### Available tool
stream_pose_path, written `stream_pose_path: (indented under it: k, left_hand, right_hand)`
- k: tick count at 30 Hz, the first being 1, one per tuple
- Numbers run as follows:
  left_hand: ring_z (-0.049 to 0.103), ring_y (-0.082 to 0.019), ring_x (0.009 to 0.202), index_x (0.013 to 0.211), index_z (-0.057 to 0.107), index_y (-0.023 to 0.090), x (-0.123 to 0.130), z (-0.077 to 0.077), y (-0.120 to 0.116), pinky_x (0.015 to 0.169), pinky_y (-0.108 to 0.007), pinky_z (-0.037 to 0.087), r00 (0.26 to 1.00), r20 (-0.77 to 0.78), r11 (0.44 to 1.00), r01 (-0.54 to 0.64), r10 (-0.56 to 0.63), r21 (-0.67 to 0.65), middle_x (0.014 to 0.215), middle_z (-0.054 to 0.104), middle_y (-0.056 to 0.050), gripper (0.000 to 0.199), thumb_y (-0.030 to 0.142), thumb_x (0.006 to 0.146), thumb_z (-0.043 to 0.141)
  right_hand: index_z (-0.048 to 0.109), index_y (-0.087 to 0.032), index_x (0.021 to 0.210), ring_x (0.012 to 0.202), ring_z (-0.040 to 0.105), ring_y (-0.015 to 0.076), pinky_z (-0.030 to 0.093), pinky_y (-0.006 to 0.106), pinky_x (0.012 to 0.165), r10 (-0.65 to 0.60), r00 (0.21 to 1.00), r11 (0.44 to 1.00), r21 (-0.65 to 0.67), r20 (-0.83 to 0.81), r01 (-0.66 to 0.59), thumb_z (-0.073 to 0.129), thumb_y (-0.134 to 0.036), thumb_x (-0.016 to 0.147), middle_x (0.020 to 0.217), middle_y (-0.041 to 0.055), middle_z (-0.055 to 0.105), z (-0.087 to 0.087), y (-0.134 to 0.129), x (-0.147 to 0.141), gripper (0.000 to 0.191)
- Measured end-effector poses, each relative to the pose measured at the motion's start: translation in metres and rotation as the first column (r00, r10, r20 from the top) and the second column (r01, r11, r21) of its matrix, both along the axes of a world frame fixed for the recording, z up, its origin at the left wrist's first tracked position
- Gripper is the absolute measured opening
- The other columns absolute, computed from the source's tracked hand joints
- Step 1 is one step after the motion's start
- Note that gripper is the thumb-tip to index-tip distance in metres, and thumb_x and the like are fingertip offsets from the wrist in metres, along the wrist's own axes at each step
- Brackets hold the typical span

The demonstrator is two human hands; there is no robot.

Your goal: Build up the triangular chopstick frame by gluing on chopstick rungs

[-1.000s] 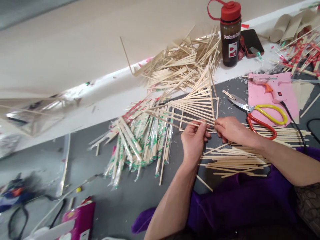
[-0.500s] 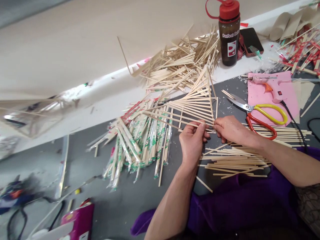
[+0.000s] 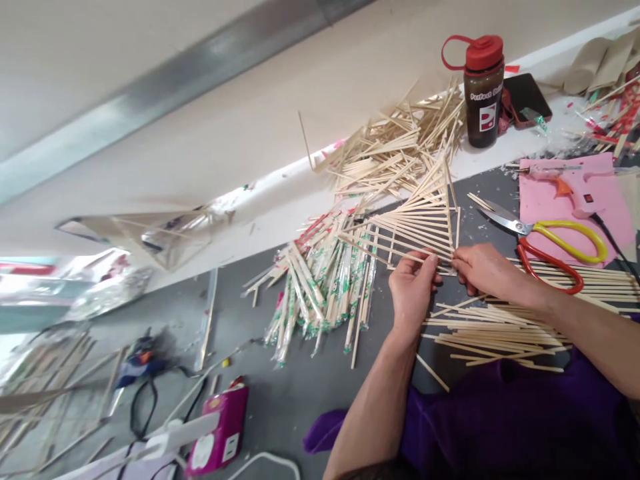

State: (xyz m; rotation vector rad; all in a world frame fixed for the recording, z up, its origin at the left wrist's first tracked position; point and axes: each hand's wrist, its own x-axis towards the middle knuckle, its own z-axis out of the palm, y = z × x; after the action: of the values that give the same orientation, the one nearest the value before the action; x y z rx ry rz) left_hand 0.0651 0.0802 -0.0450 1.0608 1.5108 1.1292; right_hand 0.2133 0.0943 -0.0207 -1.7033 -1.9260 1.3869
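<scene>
A fan-like frame of thin wooden chopsticks (image 3: pixel 425 217) stands on the grey table, its sticks stacked in a twisting pattern. My left hand (image 3: pixel 413 293) pinches the lowest stick near its right end between thumb and fingers. At the near right corner of the frame, my right hand (image 3: pixel 484 270) has its fingertips closed, touching the stick ends there. Exactly what lies between the right fingertips is hidden. Below both hands lie loose chopsticks (image 3: pixel 495 331) in rough rows.
Wrapped chopsticks (image 3: pixel 323 287) lie left of the frame, a heap of bare sticks (image 3: pixel 395 150) behind it. Scissors (image 3: pixel 535 230), a glue gun (image 3: pixel 575 187) on pink paper, a bottle (image 3: pixel 481 100) and a phone (image 3: pixel 530 100) are to the right. A magenta box (image 3: pixel 220 427) sits front left.
The view has swung left, so everything appears further right and more of the table's left side shows. Both hands keep their hold at the frame's near corner.
</scene>
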Motion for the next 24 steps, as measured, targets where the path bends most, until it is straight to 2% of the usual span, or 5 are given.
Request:
stream_pose_path:
  k: [2, 5, 9, 15, 24]
  left_hand:
    - [0.057, -0.008, 0.048, 0.090, 0.064, 0.014, -0.003, 0.003, -0.001, 0.042, -0.015, 0.041, 1.000, -0.011, 1.000, 0.014, -0.015, -0.013, 0.060, 0.062, 0.002, 0.031, 0.039, 0.073, 0.069]
    - [0.062, -0.009, 0.055, 0.104, 0.062, 0.015, -0.009, 0.010, -0.004, 0.042, -0.016, 0.044, 1.000, 0.014, 1.000, 0.025, -0.025, 0.002, 0.088, 0.070, -0.005, 0.037, 0.035, 0.074, 0.068]
    - [0.064, -0.009, 0.060, 0.108, 0.063, 0.017, -0.020, 0.019, -0.005, 0.043, -0.017, 0.045, 1.000, 0.022, 0.999, 0.005, -0.006, 0.049, 0.110, 0.067, -0.009, 0.036, 0.029, 0.075, 0.064]
    - [0.064, -0.008, 0.059, 0.109, 0.065, 0.019, -0.026, 0.019, 0.000, 0.042, -0.016, 0.045, 0.996, 0.044, 0.990, -0.087, 0.082, 0.109, 0.111, 0.067, -0.009, 0.035, 0.034, 0.079, 0.060]
    - [0.064, -0.008, 0.058, 0.106, 0.065, 0.017, -0.026, 0.016, 0.004, 0.041, -0.016, 0.046, 0.992, -0.072, 0.981, -0.087, 0.101, 0.176, 0.102, 0.069, -0.007, 0.030, 0.037, 0.084, 0.059]
  right_hand:
    - [0.055, -0.017, 0.067, 0.041, 0.055, 0.0090, 0.036, 0.016, 0.043, -0.005, 1.000, 1.000, -0.007, -0.014, 0.005, 0.042, -0.022, 0.091, 0.048, -0.0011, 0.057, -0.001, 0.000, 0.000, 0.028]
    - [0.055, -0.017, 0.067, 0.041, 0.055, 0.0097, 0.037, 0.017, 0.045, 0.004, 0.999, 1.000, -0.002, -0.032, -0.005, 0.041, -0.023, 0.091, 0.048, -0.0004, 0.057, -0.004, 0.000, 0.000, 0.029]
    - [0.054, -0.017, 0.066, 0.041, 0.056, 0.0096, 0.036, 0.017, 0.042, 0.025, 0.998, 0.999, 0.027, -0.056, -0.023, 0.040, -0.022, 0.091, 0.054, 0.0017, 0.060, -0.010, -0.001, 0.001, 0.028]
    - [0.051, -0.017, 0.066, 0.040, 0.056, 0.0085, 0.036, 0.016, 0.041, 0.007, 0.997, 1.000, 0.016, -0.082, -0.005, 0.039, -0.023, 0.091, 0.059, 0.0021, 0.062, -0.015, -0.001, 0.000, 0.028]
    - [0.051, -0.017, 0.066, 0.040, 0.055, 0.0091, 0.035, 0.017, 0.040, 0.013, 0.998, 1.000, 0.000, -0.062, -0.013, 0.040, -0.022, 0.090, 0.056, 0.0015, 0.060, -0.010, 0.000, 0.001, 0.027]
